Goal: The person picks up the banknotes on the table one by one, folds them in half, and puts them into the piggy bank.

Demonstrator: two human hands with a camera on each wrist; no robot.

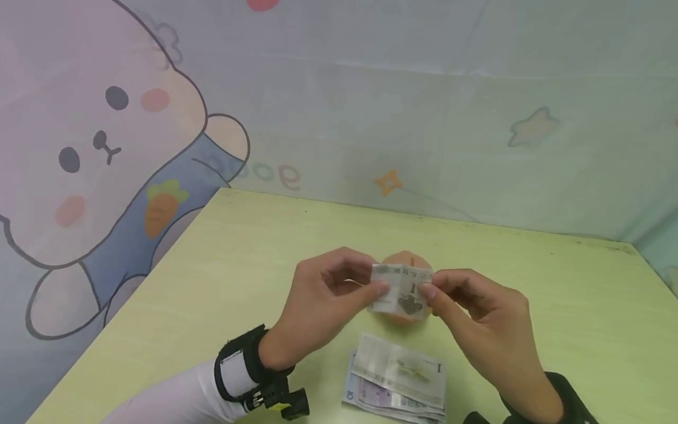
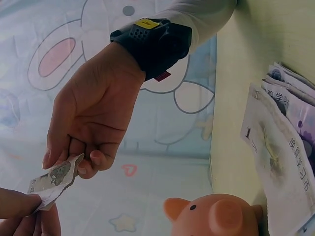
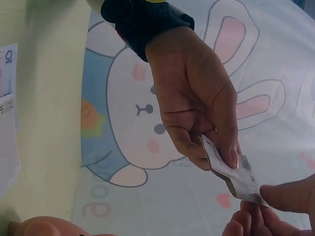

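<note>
So both hands are up over the pale green tabletop (image 1: 254,247), working on one small greenish-grey paper banknote (image 1: 402,290). The left hand (image 1: 323,300) pinches its left edge between thumb and fingers, and the right hand (image 1: 477,312) pinches the right edge the same way. The note looks folded over already, roughly in half, with the "1" showing toward the head camera; from the wrist views it's clearly a doubled, slightly crumpled strip held in the air between the two hands.

Right behind and below it sits the pink plastic pig-shaped money box (image 2: 216,216), standing on the table, mostly hidden by the note in the head view. I can't see its slot from any angle.

Closer to the person lies a loose stack of flat paper banknotes (image 1: 397,377), a "1" note on top and purplish ones underneath, untouched.

My read: folding of this one note is about done, nothing is in the pig that I can see, and the whole stack is left.
</note>
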